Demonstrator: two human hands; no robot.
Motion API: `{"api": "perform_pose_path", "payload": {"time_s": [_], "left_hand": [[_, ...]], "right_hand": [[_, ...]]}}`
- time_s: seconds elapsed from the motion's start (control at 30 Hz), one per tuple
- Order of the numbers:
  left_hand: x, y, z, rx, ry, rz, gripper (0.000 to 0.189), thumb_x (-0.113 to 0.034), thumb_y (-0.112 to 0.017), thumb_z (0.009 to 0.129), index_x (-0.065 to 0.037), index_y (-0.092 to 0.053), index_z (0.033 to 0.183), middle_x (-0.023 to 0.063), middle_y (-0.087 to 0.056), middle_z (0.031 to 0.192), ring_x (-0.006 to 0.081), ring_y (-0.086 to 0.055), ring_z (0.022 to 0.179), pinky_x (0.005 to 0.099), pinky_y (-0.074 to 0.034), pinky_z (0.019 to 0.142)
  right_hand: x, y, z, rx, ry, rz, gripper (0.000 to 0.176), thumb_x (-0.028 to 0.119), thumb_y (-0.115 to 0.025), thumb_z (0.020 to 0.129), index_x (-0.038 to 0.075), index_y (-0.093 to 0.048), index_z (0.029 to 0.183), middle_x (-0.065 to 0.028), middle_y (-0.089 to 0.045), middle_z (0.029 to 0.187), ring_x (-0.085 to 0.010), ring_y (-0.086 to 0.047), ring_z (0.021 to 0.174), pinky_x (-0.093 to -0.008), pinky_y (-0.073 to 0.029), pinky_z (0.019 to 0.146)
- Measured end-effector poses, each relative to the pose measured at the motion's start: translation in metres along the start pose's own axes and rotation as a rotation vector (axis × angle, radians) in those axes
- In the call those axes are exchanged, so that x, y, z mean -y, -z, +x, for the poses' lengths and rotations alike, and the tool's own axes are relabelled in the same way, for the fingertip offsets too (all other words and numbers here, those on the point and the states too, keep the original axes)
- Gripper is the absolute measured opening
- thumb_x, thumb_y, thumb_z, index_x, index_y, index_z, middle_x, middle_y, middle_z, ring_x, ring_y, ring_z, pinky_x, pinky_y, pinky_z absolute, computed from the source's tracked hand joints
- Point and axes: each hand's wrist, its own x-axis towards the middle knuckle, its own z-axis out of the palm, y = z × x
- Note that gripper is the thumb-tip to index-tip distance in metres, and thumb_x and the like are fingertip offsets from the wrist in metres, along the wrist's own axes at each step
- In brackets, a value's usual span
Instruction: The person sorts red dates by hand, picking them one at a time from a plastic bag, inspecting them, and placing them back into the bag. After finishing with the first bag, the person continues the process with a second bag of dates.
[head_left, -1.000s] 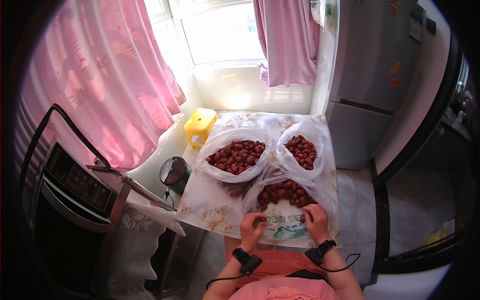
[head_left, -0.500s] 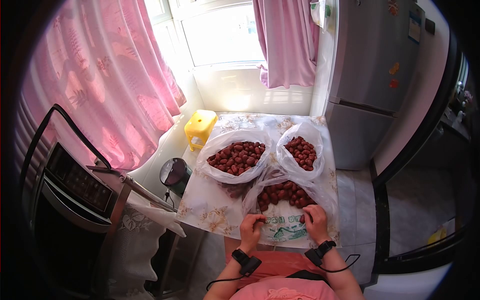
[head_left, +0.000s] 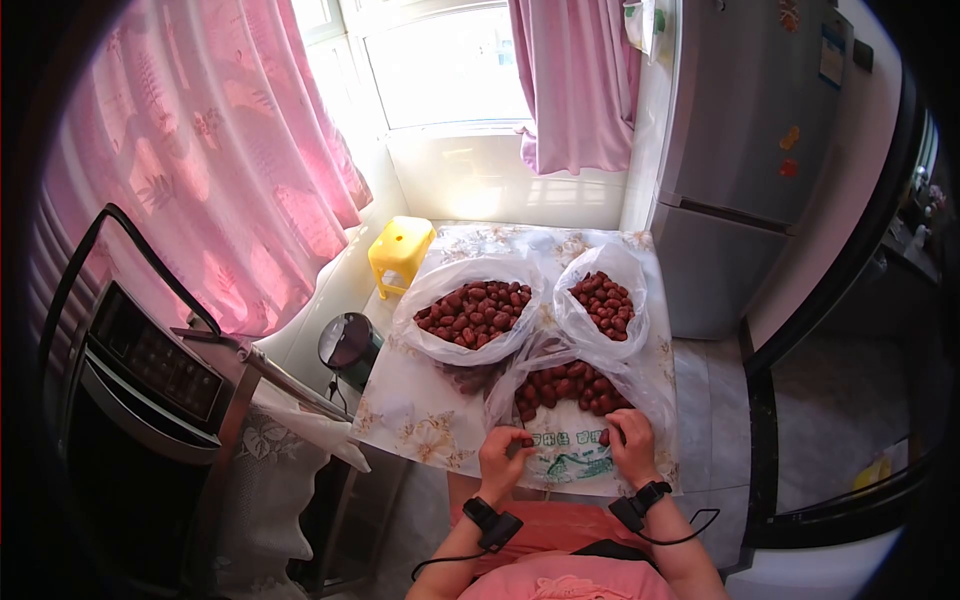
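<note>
Red dates (head_left: 567, 384) lie in an open clear plastic bag (head_left: 652, 388) with green print (head_left: 575, 464), at the table's near edge. My left hand (head_left: 502, 462) is at the bag's left front, thumb and fingers pinching a single red date (head_left: 527, 442). On the right, my right hand (head_left: 634, 450) pinches another red date (head_left: 604, 437) at its fingertips, just in front of the pile. Two more bags of red dates stand behind: a large white bag (head_left: 420, 346) on the left and a smaller white bag (head_left: 634, 347) on the right.
A flowered cloth (head_left: 395, 422) covers the table. Beyond its left edge are a yellow stool (head_left: 402, 250) and a dark round bin (head_left: 350, 345). A black oven-like appliance (head_left: 150, 380) stands far left; a grey fridge (head_left: 735, 180) stands behind right.
My left fingers have shifted slightly, and the red date between them now shows. My right hand stays in nearly the same place with its date.
</note>
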Motion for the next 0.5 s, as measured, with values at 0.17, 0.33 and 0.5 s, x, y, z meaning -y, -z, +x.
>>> {"api": "perform_pose_path", "payload": {"time_s": [0.17, 0.33, 0.5], "left_hand": [[-0.013, 0.001, 0.003, -0.029, 0.045, -0.083, 0.03, 0.007, -0.083, 0.07, -0.004, -0.067, 0.093, 0.0081, -0.066, 0.087, 0.0223, -0.067, 0.082, 0.0325, -0.052, 0.073], [0.0, -0.001, -0.002, -0.037, 0.096, -0.084, 0.029, 0.007, -0.082, 0.071, -0.004, -0.068, 0.094, 0.0081, -0.066, 0.089, 0.0215, -0.067, 0.083, 0.0325, -0.053, 0.075], [0.004, -0.001, -0.003, -0.041, 0.0, -0.044, 0.027, 0.011, -0.073, 0.078, -0.003, -0.069, 0.101, 0.0086, -0.07, 0.094, 0.0206, -0.07, 0.087, 0.0316, -0.054, 0.077]], "right_hand": [[0.0, 0.0, 0.0, -0.001, 0.002, 0.001, 0.019, 0.0, -0.07, 0.085, 0.004, -0.067, 0.102, -0.0131, -0.069, 0.1, -0.036, -0.066, 0.093, -0.0451, -0.052, 0.084], [0.003, 0.0, 0.001, -0.015, 0.004, -0.001, 0.016, 0.002, -0.07, 0.087, 0.004, -0.067, 0.102, -0.0132, -0.069, 0.1, -0.036, -0.066, 0.094, -0.0447, -0.051, 0.084], [0.002, 0.0, 0.0, -0.003, 0.009, -0.006, 0.015, 0.002, -0.07, 0.087, 0.004, -0.067, 0.102, -0.0133, -0.069, 0.1, -0.036, -0.066, 0.095, -0.0447, -0.051, 0.084]]}}
